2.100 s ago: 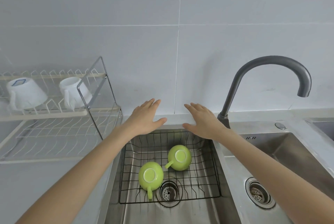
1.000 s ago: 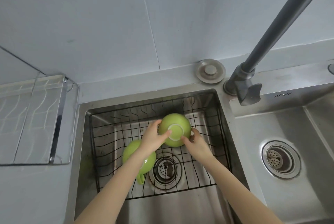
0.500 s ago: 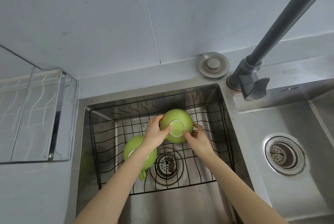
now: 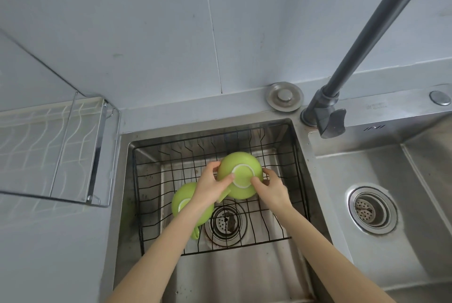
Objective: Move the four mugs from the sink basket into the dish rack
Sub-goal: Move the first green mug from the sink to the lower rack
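Two bare forearms reach up from the bottom edge into the sink basket (image 4: 146, 205) at centre frame. The left hand (image 4: 210, 187) and right hand (image 4: 274, 187) clasp an upturned green mug (image 4: 241, 168) from either side, thumbs pressed on its pale base. A second green mug (image 4: 183, 198) lies upside down just lower left, partly under the left wrist. Farther back, the dish rack (image 4: 97, 146) sits at the left edge, and the dark tap (image 4: 367, 41) rises at upper right.

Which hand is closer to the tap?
The right hand. It holds the right side of the lifted mug, below and left of the tap. The left hand grips the mug's left side, farther from it.
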### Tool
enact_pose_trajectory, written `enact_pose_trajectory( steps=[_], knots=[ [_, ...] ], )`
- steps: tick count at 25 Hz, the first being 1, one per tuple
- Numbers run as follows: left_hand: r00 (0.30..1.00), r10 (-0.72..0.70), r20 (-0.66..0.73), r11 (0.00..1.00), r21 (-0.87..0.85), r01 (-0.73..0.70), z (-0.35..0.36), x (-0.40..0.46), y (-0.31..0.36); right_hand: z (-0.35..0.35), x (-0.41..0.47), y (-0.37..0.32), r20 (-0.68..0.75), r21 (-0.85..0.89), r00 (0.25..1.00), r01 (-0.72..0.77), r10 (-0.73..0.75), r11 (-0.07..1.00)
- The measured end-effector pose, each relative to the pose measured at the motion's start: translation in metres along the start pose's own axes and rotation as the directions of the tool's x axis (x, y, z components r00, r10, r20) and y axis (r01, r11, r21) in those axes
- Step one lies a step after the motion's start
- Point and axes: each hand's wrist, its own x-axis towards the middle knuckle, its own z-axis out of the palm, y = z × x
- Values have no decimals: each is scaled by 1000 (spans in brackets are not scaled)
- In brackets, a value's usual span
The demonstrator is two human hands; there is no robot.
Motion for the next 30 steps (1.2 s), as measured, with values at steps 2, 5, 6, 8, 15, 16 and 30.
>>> enact_pose_trajectory(
  steps=[2, 5, 6, 8, 15, 16, 30],
  knots=[
    [1000, 9, 18, 999, -48, -8, -6, -16, 1, -6, -11, 0, 12, 19, 1000, 20, -20, 1000],
    [997, 46, 59, 995, -92, -40, -15, -47, 3, -12, -32, 2, 9, 48, 998, 57, -58, 997],
    [995, 62, 72, 994, -97, -55, -18, -58, 2, -14, -39, 3, 13, 52, 997, 75, -76, 996],
    [990, 98, 104, 991, -101, -88, -25, -78, -2, -16, -56, 4, 18, 31, 993, 119, -120, 992],
    [953, 255, 166, 966, -11, -257, -50, -137, -17, -11, -120, -5, 13, -55, 953, 301, -301, 952],
    [948, 283, 147, 958, 5, -287, -54, -145, -20, -7, -129, -7, 13, -82, 943, 333, -333, 939],
    [920, 356, -162, 924, -88, -373, -140, -224, -94, 97, -223, -32, 174, -298, 801, 597, -573, 745]
  ],
)
